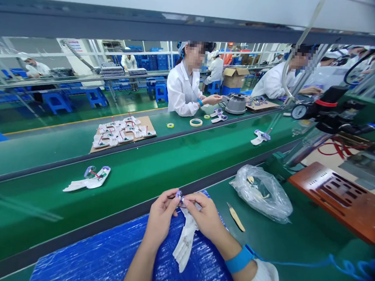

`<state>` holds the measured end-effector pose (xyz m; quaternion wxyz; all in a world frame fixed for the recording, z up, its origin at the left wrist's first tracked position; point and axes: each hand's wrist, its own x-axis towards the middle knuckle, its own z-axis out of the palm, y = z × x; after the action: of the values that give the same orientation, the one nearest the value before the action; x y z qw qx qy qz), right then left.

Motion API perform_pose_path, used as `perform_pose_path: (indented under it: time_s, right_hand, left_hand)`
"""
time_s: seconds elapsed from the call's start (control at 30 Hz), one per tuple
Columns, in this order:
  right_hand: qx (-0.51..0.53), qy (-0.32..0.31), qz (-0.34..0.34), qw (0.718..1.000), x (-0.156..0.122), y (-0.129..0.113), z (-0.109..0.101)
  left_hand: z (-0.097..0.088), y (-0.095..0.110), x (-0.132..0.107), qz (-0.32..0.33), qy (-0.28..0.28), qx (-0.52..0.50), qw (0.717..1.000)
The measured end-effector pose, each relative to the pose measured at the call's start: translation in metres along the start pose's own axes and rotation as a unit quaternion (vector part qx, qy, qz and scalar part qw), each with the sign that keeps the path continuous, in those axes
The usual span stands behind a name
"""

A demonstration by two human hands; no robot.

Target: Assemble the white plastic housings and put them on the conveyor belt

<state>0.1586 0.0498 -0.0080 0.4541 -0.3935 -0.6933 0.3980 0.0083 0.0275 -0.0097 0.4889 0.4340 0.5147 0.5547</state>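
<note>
1. Two bare hands work over a blue plastic-wrapped pad [98, 255] at the near edge, where a white part [185, 243] is held

2. Its long axis runs near to far; the broad end points near and slightly left, while a small purple piece [179, 194] sits at the far end

3. The left hand [162, 215] pinches the purple piece between thumb and fingers; the right hand [205, 214] pinches the white part just beside it, the exact spot hidden by the fingers

4. Right of the hands, a tan-handled knife [237, 219] lies on the bench [297, 242], its blade pointing far and left

5. Farther right, a clear plastic bag [267, 204] contains a few pale pieces, too blurred to name

6. On the green belt [172, 161], a white-and-purple part [95, 180] lies left, its long axis running near-left to far-right

7. Across the belt, a cardboard sheet [148, 123] bears clustered white pieces [119, 132] with red wires

8. Far back, a brown carton [231, 81] stands with flaps raised, its contents hidden
</note>
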Motion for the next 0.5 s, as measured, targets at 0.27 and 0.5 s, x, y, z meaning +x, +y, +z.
perform_pose_path:
  time_s: [0.27,0.5]
  right_hand:
    - [-0.044,0.005,-0.029,0.999,-0.0011,-0.0016,-0.0006]
    - [-0.031,-0.009,-0.023,0.999,-0.0013,-0.005,-0.0016]
  left_hand:
    - [-0.0014,0.0012,-0.0052,0.013,-0.034,0.145,0.989]
    - [0.0,0.001,-0.0058,0.011,-0.063,0.151,0.986]
